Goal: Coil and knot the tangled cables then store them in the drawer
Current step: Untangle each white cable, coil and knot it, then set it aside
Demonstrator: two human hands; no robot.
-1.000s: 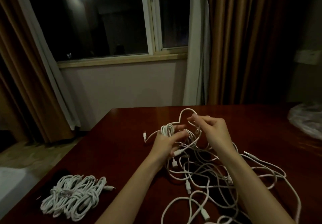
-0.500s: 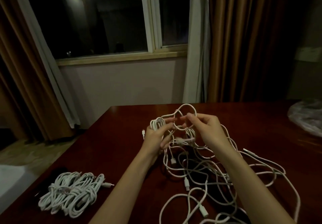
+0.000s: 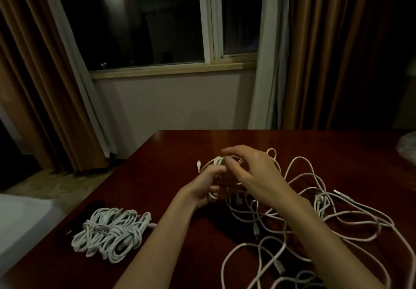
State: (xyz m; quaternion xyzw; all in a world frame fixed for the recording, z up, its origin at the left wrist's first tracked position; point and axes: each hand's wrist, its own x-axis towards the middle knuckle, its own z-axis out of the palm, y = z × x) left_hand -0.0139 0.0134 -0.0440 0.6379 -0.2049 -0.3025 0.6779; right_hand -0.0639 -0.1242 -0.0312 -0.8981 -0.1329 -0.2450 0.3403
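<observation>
My left hand (image 3: 206, 186) grips a small coil of white cable (image 3: 218, 161) above the dark red table (image 3: 171, 153); a plug end sticks out to its left. My right hand (image 3: 254, 171) arches over the coil from the right, its fingers curled around the cable strand at the coil's top; the exact hold is blurred. A loose tangle of white cables (image 3: 315, 216) spreads over the table to the right and below my hands. Several coiled, knotted white cables (image 3: 112, 232) lie in a pile at the table's left front.
A crumpled clear plastic bag (image 3: 407, 147) lies at the table's right edge. Behind the table are a window, a pale wall and brown curtains on both sides. A white surface (image 3: 20, 225) sits beyond the table's left edge. No drawer is in view.
My right hand swung leftward over the coil, laying the raised loop down onto it. The coil in my left hand has grown. The view tilted slightly.
</observation>
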